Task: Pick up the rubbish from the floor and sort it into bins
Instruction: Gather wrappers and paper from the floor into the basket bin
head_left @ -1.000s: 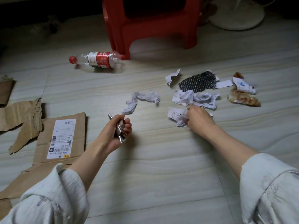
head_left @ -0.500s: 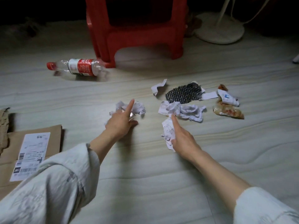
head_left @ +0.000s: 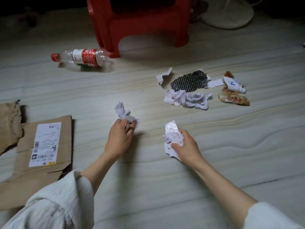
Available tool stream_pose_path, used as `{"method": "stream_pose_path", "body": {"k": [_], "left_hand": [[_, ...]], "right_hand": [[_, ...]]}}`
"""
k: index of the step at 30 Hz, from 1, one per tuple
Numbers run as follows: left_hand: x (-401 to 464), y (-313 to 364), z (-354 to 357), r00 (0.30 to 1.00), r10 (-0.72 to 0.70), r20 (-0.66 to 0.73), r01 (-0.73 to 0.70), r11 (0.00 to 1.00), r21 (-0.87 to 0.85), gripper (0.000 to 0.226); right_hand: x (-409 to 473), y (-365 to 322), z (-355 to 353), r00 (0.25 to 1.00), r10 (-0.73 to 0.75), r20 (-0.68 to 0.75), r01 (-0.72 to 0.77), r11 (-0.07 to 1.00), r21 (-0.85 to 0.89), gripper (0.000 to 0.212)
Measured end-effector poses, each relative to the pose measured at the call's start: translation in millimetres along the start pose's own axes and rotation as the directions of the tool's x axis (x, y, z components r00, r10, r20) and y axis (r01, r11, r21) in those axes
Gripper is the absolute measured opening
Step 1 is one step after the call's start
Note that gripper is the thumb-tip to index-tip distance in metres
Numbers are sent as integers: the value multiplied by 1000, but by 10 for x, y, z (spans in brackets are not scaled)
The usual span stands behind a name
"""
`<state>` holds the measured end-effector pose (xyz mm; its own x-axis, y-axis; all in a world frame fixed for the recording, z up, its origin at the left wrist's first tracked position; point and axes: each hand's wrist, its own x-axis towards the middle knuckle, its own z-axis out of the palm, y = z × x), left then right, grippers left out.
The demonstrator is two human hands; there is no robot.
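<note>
The left hand [head_left: 119,138] is gripping a crumpled tissue [head_left: 125,113] (plus a small metallic item, unclear) just above the floor [head_left: 231,146]. The right hand [head_left: 184,146] is clutching crumpled paper scraps [head_left: 172,138]. More litter [head_left: 189,90] is lying beyond.

The pale floor [head_left: 231,154] carries a plastic bottle [head_left: 82,58], flattened cardboard [head_left: 44,146], paper scraps [head_left: 189,100] and a red stool [head_left: 142,23].

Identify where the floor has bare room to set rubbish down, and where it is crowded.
Bare floor lies between the forearms, and between the bottle and the left hand. Crowded: the scrap cluster right of centre and the cardboard at left.
</note>
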<state>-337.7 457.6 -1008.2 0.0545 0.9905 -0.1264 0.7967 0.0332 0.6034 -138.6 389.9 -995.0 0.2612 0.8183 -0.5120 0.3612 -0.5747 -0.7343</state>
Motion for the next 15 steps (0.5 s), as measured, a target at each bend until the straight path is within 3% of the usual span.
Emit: {"method": "stream_pose_path", "body": {"k": [3,7,11,13,15], "left_hand": [[-205,55,-110,996,-62,-63,58,996,-60,24],[-503,185,-437,978,-195,-69,173,955,-241,28],[-878,460,-973,970,-217,-114,158,909,-385,2],[-1063,620,-1321,965,-238,-113,164,878,-450,15],[-1296,760,-1742,978,-187,-93,119,865,-487,13]], "right_hand": [[-178,-50,48,999,33,38,-39,988,149,29],[-520,-226,73,997,19,74,-35,976,216,23],[-1072,-484,35,994,-20,104,-7,969,248,24],[-1410,-709,8,992,-36,119,5,966,257,22],[-1774,-968,-9,990,-61,127,25,964,266,26]]}}
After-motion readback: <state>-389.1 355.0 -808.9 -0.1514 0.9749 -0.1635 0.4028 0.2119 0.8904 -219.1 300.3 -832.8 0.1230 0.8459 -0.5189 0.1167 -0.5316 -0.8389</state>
